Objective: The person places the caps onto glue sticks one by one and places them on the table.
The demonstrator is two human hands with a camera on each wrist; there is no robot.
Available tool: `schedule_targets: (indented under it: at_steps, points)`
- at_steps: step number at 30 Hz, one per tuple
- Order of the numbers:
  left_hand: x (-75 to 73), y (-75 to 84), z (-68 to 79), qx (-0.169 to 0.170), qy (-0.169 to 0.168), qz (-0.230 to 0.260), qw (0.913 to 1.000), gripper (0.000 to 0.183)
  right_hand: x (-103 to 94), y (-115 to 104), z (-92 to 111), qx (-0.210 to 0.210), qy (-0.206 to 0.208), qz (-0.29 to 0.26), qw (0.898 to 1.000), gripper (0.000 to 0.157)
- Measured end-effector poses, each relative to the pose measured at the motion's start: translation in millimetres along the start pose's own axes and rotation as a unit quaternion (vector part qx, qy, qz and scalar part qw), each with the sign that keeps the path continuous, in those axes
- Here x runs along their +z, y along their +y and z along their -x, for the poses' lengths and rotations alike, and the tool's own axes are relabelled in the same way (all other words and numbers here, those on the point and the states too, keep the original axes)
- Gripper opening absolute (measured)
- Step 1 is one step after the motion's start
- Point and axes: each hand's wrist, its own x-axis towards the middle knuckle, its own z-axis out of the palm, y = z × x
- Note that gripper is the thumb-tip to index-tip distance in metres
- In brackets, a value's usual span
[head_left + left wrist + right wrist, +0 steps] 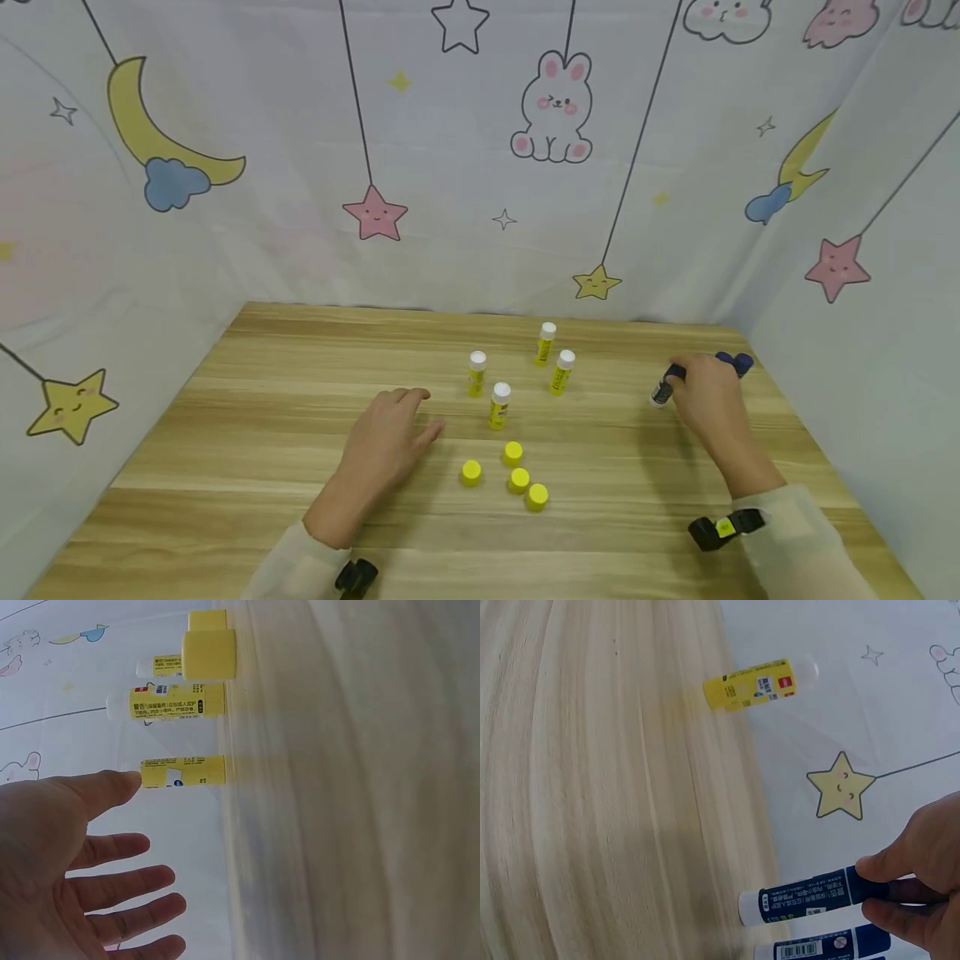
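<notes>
My right hand (708, 396) pinches a navy glue stick (806, 896) by its cap between thumb and fingers. The stick leans, its white end near the tabletop; whether it touches cannot be told. Beside it stands another navy glue stick (817, 946), with further navy caps (742, 364) partly behind the hand. My left hand (382, 437) hovers with fingers spread and holds nothing. Nearest to it are two uncapped yellow glue sticks, one farther back (476, 379) and one nearer (499, 408), both upright with white tops.
Two more uncapped yellow glue sticks stand behind, one at the right (561, 375) and one farthest back (545, 346). Several loose yellow caps (518, 480) lie in front of them on the wooden table (300, 358). A patterned white curtain (465, 267) encloses the back and sides.
</notes>
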Motion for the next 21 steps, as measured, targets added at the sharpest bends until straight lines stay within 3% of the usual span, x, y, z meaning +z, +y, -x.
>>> schedule_targets:
  at_steps: [10, 21]
  points:
    - [-3.7, 2.5, 0.9, 0.001, 0.003, 0.004, 1.0, 0.053, 1.6, 5.5, -7.7, 0.0, -0.019, 0.039, 0.999, 0.033]
    - [-5.4, 0.6, -0.2, 0.016, 0.011, -0.016, 0.9997, 0.066, 8.9, 9.8, -5.3, -0.041, 0.051, 0.047, 0.997, 0.027]
